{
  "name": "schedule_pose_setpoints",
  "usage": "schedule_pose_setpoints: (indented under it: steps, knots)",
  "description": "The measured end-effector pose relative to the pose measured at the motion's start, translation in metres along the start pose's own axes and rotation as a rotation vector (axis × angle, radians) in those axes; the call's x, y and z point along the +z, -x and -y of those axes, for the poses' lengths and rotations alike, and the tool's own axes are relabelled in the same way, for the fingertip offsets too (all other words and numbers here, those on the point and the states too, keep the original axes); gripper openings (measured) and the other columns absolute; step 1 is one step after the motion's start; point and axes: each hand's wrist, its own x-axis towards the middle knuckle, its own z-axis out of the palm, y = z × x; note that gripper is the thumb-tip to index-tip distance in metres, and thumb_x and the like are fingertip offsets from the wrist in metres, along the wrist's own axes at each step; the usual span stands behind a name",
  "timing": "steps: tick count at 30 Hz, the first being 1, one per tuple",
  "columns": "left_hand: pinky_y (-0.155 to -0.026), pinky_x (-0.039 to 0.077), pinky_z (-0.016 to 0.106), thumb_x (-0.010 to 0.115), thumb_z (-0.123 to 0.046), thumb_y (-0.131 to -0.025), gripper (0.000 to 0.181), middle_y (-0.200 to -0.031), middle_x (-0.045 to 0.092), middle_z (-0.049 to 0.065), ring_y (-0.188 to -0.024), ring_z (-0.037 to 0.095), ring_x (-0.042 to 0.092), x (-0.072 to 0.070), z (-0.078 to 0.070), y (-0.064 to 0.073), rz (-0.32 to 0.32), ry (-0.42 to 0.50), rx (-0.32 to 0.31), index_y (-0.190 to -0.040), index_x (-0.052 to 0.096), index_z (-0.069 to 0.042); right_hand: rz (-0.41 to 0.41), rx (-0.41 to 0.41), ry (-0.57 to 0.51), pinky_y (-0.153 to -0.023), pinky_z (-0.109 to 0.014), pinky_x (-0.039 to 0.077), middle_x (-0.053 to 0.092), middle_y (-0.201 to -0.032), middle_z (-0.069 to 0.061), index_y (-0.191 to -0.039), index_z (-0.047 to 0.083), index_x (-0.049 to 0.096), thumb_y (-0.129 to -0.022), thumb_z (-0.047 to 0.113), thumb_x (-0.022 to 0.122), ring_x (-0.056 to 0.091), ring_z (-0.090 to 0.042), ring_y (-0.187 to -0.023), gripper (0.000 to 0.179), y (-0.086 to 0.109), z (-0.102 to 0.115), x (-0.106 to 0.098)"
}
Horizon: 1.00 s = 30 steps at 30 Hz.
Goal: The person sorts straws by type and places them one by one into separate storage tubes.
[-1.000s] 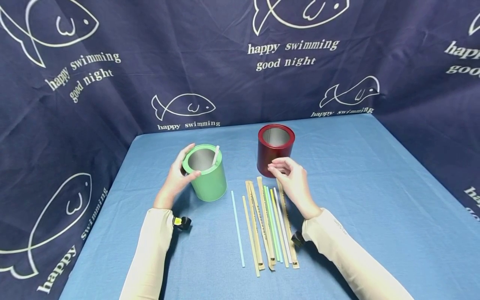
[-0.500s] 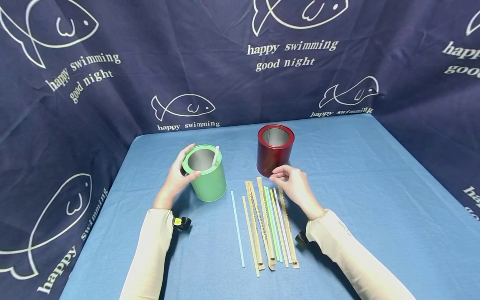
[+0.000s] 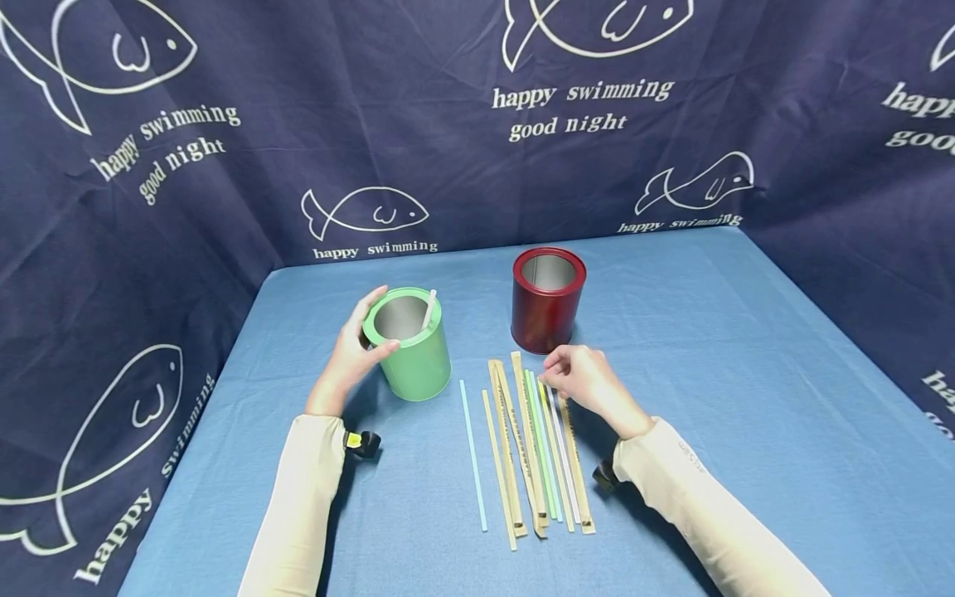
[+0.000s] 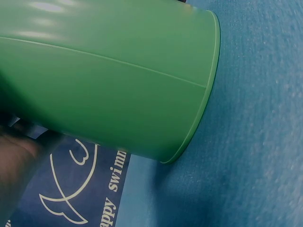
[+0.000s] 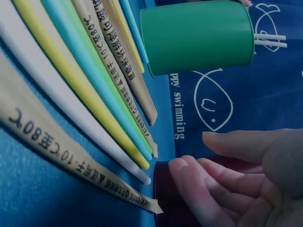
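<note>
My left hand (image 3: 347, 361) grips the light green can (image 3: 419, 369) by its upper side, thumb in front and fingers behind. The can stands upright; two white straws (image 5: 271, 40) poke from its mouth in the right wrist view. Over the far ends of a row of straws hovers my right hand (image 3: 588, 383), fingers bent. Its thumb and fingertips stand apart, with nothing seen between them. Closest to it lie a white straw (image 5: 71, 106) and a paper-wrapped straw (image 5: 47, 139), with yellow, blue and green ones alongside.
Behind the right hand stands a dark red can (image 3: 547, 319), upright. A single light blue straw (image 3: 472, 456) lies at the row's left side. Blue cloth (image 3: 709, 356) covers the table, and a navy curtain (image 3: 477, 174) with fish prints hangs along its back and sides.
The right hand has come down and back toward me, from in front of the red can to the straws' far ends. The left hand and green can have stayed put.
</note>
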Motion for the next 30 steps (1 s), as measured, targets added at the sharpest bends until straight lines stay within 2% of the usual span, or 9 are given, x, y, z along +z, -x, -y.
schedule_pose_setpoints:
  steps: [6, 12, 14, 20, 30]
  knots:
    - [-0.096, 0.042, 0.011, 0.065, -0.005, -0.077, 0.081, -0.152, 0.036, 0.018, -0.115, 0.006, 0.048, -0.0005, -0.0012, 0.0006, -0.006, -0.009, -0.013, -0.151, 0.031, -0.007, 0.041, 0.022, 0.017, -0.059, -0.026, 0.053, 0.070, -0.078, -0.009, -0.090, 0.001, 0.065, -0.087, 0.009, 0.064, 0.062, -0.016, -0.058, 0.009, 0.0006, -0.0021, -0.0008]
    - [-0.097, 0.041, 0.011, 0.065, -0.005, -0.077, 0.082, -0.153, 0.035, 0.018, -0.116, 0.006, 0.048, -0.0008, -0.0018, 0.0000, -0.006, -0.011, -0.008, -0.151, 0.031, -0.006, 0.072, 0.048, 0.134, -0.058, -0.025, 0.048, 0.063, -0.071, -0.003, -0.084, 0.006, 0.064, -0.085, 0.010, 0.066, 0.055, -0.013, -0.061, 0.005, 0.0017, -0.0020, -0.0006]
    - [-0.098, 0.041, 0.011, 0.064, -0.004, -0.077, 0.081, -0.154, 0.034, 0.018, -0.117, 0.006, 0.047, -0.0008, -0.0012, -0.0005, -0.005, -0.007, -0.002, -0.151, 0.030, -0.006, 0.086, 0.045, 0.185, -0.057, -0.025, 0.043, 0.060, -0.069, -0.002, -0.082, 0.007, 0.063, -0.084, 0.012, 0.068, 0.052, -0.014, -0.062, 0.007, 0.0021, -0.0016, -0.0003]
    - [-0.097, 0.041, 0.011, 0.064, -0.004, -0.077, 0.081, -0.153, 0.034, 0.018, -0.117, 0.006, 0.047, -0.0012, -0.0003, -0.0004, -0.003, -0.005, 0.001, -0.151, 0.030, -0.006, 0.113, 0.032, 0.267, -0.055, -0.025, 0.041, 0.057, -0.066, -0.001, -0.074, 0.009, 0.062, -0.082, 0.015, 0.072, 0.051, -0.014, -0.058, 0.014, 0.0047, -0.0019, 0.0002]
    - [-0.097, 0.041, 0.011, 0.063, -0.004, -0.077, 0.081, -0.153, 0.035, 0.018, -0.115, 0.006, 0.048, -0.0010, -0.0004, -0.0002, 0.001, 0.005, -0.004, -0.151, 0.030, -0.006, 0.193, 0.086, 0.390, -0.053, -0.025, 0.040, 0.056, -0.062, 0.000, -0.066, 0.012, 0.061, -0.081, 0.021, 0.074, 0.053, -0.013, -0.053, 0.021, 0.0043, 0.0006, 0.0034]
